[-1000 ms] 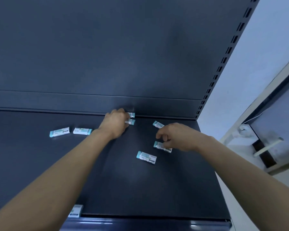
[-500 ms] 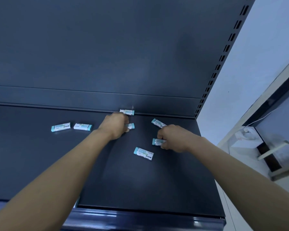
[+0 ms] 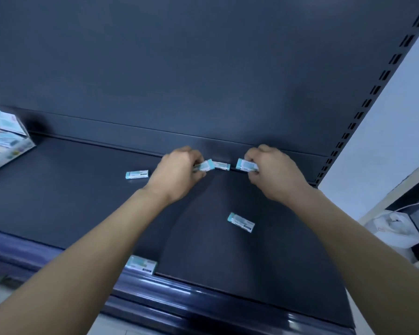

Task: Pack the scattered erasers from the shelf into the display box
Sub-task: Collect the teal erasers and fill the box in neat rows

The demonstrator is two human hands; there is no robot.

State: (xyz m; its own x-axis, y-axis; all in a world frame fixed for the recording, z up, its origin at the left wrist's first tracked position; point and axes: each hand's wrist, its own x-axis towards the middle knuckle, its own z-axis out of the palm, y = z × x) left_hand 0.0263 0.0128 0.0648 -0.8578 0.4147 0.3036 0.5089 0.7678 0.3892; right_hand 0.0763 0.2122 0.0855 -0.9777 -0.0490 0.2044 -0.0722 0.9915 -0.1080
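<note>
Early going, I judge: left hand (image 3: 179,172) curls round one eraser (image 3: 205,165); right hand (image 3: 273,172) pinches a second eraser (image 3: 246,164). Loose on the shelf (image 3: 58,189): back eraser (image 3: 222,165), left eraser (image 3: 137,174), middle eraser (image 3: 241,222), front-edge eraser (image 3: 142,264). The display box (image 3: 5,143) sits far left, well apart; contents unreadable.

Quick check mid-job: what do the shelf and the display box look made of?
Shelf: likely painted sheet metal, dark matte, judging by its slotted upright and glossy front rail. Display box: probably printed cardboard, with sharp folded edges and pale printed faces.

left hand (image 3: 177,174) grips eraser (image 3: 205,165) | right hand (image 3: 275,176) grips second eraser (image 3: 246,165), perhaps more
</note>
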